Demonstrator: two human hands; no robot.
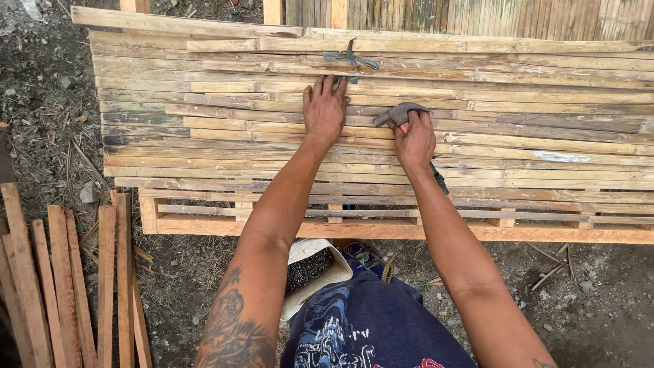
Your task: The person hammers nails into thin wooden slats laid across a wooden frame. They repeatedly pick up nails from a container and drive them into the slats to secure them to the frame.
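Dark blue printed cloth on the person's lap lies nearest the camera, below the bamboo slat panel. On that panel, the right hand has its fingers wrapped around a hammer close under its grey metal head. Just left of it, the left hand lies flat, fingers slightly spread, on the split slats. A grey strap sits above the hands. Rough reddish wooden battens lie on bare dirt, left of the panel.

Tattooed left forearm, navy tee (printed).
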